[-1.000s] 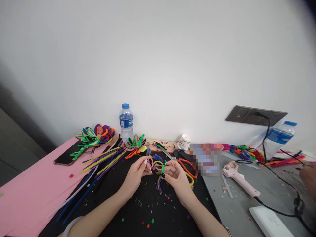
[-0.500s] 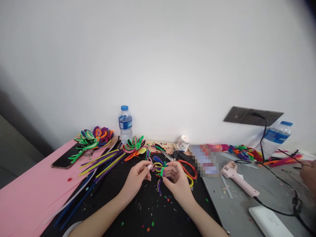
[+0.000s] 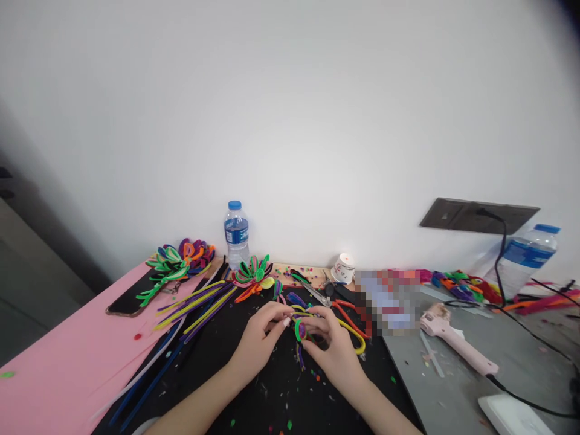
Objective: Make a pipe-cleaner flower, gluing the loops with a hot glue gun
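Observation:
My left hand (image 3: 263,335) and my right hand (image 3: 333,344) meet over a black mat (image 3: 254,393), both gripping a small pipe-cleaner flower (image 3: 300,330) made of green, purple and yellow loops. Its purple stem hangs down between my hands. The fingertips of my left hand pinch at a loop on the flower's left side. My right hand's fingers wrap the flower from the right and partly hide it.
Finished pipe-cleaner flowers (image 3: 251,272) (image 3: 179,261) and loose straight pipe cleaners (image 3: 194,302) lie at the left. A phone (image 3: 129,299) rests on pink paper (image 3: 54,368). Scissors (image 3: 317,294), a water bottle (image 3: 236,235), a small cup (image 3: 343,269) and a pink glue gun (image 3: 455,341) with its cable are nearby.
My hands have closed in together around the flower, and the green loop now faces up between them. The view has shifted slightly, and the other person's hand at the right edge is out of sight.

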Demonstrator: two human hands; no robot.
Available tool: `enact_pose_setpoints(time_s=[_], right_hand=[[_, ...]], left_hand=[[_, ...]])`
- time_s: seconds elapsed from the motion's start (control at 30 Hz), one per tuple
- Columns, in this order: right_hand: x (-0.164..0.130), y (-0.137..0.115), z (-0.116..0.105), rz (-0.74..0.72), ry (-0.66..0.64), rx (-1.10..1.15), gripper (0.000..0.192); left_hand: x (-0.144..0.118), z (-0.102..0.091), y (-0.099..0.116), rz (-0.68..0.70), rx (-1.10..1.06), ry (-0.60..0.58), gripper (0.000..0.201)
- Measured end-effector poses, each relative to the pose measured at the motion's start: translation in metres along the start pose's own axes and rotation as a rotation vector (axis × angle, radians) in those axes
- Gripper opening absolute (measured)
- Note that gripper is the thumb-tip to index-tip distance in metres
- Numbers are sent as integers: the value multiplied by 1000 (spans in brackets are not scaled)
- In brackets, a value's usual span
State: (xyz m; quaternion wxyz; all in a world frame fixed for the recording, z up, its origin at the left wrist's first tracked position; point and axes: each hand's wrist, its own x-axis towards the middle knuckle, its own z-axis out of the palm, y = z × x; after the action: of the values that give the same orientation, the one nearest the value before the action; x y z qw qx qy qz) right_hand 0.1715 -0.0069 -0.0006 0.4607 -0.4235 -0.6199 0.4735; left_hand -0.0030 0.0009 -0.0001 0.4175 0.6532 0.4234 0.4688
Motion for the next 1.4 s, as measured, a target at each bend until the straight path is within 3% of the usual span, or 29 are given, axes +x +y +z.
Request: enact_pose_setpoints(time_s=[0.17,0.37,0.5,0.8,0.97,1.4], right_hand=[[4,-5,-1,166,-99,398,46],[3,-10,-3,299,-129,614,51],[3,-8,-6,357,-196,687,43],[2,-2,-8,441,-224,708,42],[2,-3,-7,471,-242,709,40],[4,-12,-9,381,-157,535,26]], left_hand=[[-1,2,0,0,-47,-77,21],[-2,4,0,-37,-101,-143,23],[-3,3,-1,-56,-132,-166,23],[-5,7,-3,-103,-379,-181,23],[-7,8,0,-117,-405,-212,17],[-4,9,0,-84,-453,-127,13]])
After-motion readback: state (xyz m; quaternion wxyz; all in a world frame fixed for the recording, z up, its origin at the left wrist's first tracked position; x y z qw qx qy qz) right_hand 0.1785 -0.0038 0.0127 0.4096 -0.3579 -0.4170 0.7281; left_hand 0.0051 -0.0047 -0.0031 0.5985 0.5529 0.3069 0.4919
